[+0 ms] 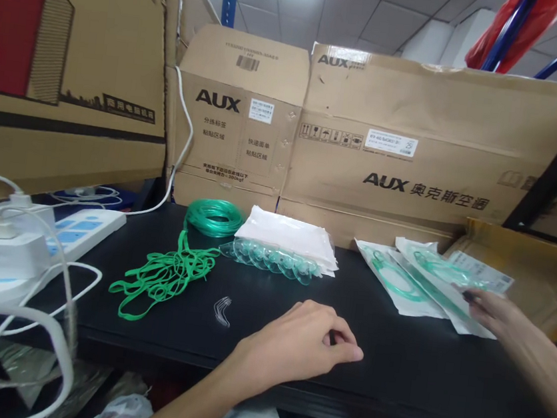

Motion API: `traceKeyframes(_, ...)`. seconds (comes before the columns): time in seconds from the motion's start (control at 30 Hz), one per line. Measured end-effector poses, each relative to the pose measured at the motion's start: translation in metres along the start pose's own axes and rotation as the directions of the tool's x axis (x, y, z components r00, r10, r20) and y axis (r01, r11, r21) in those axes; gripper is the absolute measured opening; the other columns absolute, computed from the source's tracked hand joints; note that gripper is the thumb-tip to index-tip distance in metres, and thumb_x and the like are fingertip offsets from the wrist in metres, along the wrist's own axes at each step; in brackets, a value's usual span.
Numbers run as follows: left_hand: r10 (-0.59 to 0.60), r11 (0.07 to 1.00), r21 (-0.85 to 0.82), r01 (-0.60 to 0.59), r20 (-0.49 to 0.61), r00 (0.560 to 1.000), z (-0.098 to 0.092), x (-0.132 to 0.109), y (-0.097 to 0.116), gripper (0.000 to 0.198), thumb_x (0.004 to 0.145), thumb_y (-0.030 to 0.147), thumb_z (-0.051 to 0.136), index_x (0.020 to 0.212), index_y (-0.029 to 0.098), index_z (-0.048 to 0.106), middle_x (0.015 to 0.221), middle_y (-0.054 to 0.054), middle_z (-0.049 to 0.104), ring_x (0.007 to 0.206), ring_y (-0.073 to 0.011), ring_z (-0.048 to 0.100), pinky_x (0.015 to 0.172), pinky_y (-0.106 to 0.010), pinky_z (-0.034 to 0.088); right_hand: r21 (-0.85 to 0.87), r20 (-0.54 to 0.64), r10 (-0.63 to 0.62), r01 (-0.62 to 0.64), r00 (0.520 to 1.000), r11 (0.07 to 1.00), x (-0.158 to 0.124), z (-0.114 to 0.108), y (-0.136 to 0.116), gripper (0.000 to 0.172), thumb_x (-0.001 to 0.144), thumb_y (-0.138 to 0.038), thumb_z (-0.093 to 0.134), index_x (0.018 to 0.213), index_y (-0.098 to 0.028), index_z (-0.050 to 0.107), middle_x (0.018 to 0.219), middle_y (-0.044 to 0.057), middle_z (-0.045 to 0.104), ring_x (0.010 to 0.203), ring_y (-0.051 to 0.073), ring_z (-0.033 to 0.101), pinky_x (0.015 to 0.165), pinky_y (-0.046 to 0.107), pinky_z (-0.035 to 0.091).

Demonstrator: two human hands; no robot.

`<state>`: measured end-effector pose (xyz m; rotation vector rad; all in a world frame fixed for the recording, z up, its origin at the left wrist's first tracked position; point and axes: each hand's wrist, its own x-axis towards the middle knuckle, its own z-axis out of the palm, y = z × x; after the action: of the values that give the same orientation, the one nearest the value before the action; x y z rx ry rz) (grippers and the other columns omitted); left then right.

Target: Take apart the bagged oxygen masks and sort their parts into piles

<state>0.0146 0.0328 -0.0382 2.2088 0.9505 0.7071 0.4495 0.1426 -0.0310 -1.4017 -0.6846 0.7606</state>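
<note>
My left hand (pixel 304 339) rests on the black tabletop near its front edge, fingers loosely curled and thumb tip against the index finger, with nothing visible in it. At the right, my right hand (pixel 491 310) has its fingers closed at the edge of a white-backed clear packet (pixel 444 281) with green tubing inside; its fingertips are slightly blurred. A second such packet (pixel 396 276) lies just left of it, partly overlapped. A small bunch of thin metal strips (pixel 222 311) lies left of my left hand.
Behind my left hand are a row of clear green plastic masks (pixel 273 259), a white pouch stack (pixel 289 230), coiled green tubing (pixel 214 217) and tangled green elastic straps (pixel 170 280). White power strips (pixel 79 233) with cables stand left. Cardboard boxes (pixel 390 154) wall the back.
</note>
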Motion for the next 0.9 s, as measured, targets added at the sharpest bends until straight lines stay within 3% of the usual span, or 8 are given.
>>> traceKeyframes(0.03,0.0,1.0,-0.008,0.0,-0.004,1.0,0.0,0.0,0.0,0.027,0.093,0.048,0.063,0.1,0.029,0.082,0.096,-0.001,0.077,0.093,-0.0204,0.069,0.081,-0.028,0.047,0.019,-0.021,-0.028,0.029,0.999,0.999,-0.005,-0.001,-0.002,0.007,0.1,-0.016,0.061,0.106,-0.014,0.065,0.104,0.006,0.067,0.076,0.014,0.067,0.058,0.023,0.059)
traceKeyframes(0.13,0.013,0.999,-0.028,-0.014,-0.034,0.999,-0.004,0.0,0.002,0.029,0.094,0.046,0.062,0.102,0.027,0.082,0.096,0.0,0.078,0.089,-0.0181,0.069,0.08,-0.027,0.048,0.061,-0.065,-0.119,0.123,0.991,0.991,-0.028,-0.009,-0.011,0.025,0.088,0.003,0.051,0.087,-0.019,0.062,0.117,0.01,0.068,0.074,0.014,0.069,0.056,0.018,0.061)
traceKeyframes(0.27,0.069,0.997,0.04,-0.063,-0.159,0.985,-0.024,0.012,0.006,0.033,0.098,0.045,0.056,0.109,0.025,0.08,0.102,-0.001,0.079,0.092,-0.0189,0.069,0.084,-0.027,0.049,0.056,-0.019,-0.176,0.177,0.984,0.983,-0.064,-0.018,-0.022,0.033,0.071,0.002,0.059,0.088,-0.023,0.072,0.133,0.012,0.067,0.082,0.018,0.072,0.056,0.016,0.062)
traceKeyframes(0.4,0.107,0.985,0.159,-0.062,-0.294,0.95,-0.055,0.046,0.011,0.04,0.1,0.048,0.052,0.113,0.021,0.078,0.114,-0.006,0.078,0.105,-0.0238,0.068,0.095,-0.032,0.047,0.077,0.029,-0.157,0.155,0.987,0.985,-0.089,-0.008,-0.021,0.047,0.056,0.0,0.064,0.091,-0.028,0.074,0.139,0.008,0.066,0.086,0.021,0.073,0.055,0.017,0.063)
traceKeyframes(0.53,0.016,0.978,0.202,0.048,-0.306,0.952,-0.077,0.083,0.008,0.052,0.096,0.059,0.053,0.109,0.015,0.077,0.11,-0.014,0.076,0.103,-0.0293,0.067,0.091,-0.036,0.048,0.165,0.201,-0.175,0.142,0.964,0.976,-0.113,0.017,-0.016,0.054,0.056,-0.008,0.077,0.105,-0.03,0.074,0.119,0.007,0.073,0.072,0.022,0.07,0.047,0.022,0.063)
traceKeyframes(0.67,-0.038,0.981,0.173,0.086,-0.263,0.964,-0.081,0.104,-0.003,0.058,0.097,0.064,0.049,0.091,0.015,0.079,0.079,-0.007,0.071,0.077,-0.0223,0.064,0.075,-0.031,0.048,0.114,0.447,-0.167,0.129,0.879,0.985,-0.14,0.04,-0.015,0.056,0.063,-0.028,0.092,0.116,-0.025,0.073,0.083,0.003,0.067,0.066,0.018,0.064,0.053,0.02,0.061)
traceKeyframes(0.77,-0.063,0.98,0.162,0.118,-0.31,0.949,-0.084,0.114,-0.016,0.053,0.098,0.057,0.049,0.08,0.015,0.076,0.068,-0.003,0.064,0.069,-0.0185,0.059,0.07,-0.029,0.045,0.148,0.487,-0.182,0.125,0.854,0.981,-0.147,0.051,-0.014,0.061,0.061,-0.033,0.096,0.117,-0.023,0.073,0.085,0.004,0.067,0.072,0.017,0.064,0.057,0.018,0.06)
traceKeyframes(0.9,-0.131,0.969,0.134,0.206,-0.43,0.893,-0.109,0.122,-0.043,0.046,0.101,0.049,0.05,0.086,0.013,0.074,0.08,-0.005,0.07,0.076,-0.0189,0.063,0.07,-0.029,0.047,0.19,0.492,-0.219,0.141,0.843,0.972,-0.142,0.048,-0.017,0.055,0.062,-0.03,0.096,0.112,-0.021,0.074,0.082,0.002,0.065,0.056,0.01,0.054,0.043,0.015,0.051)
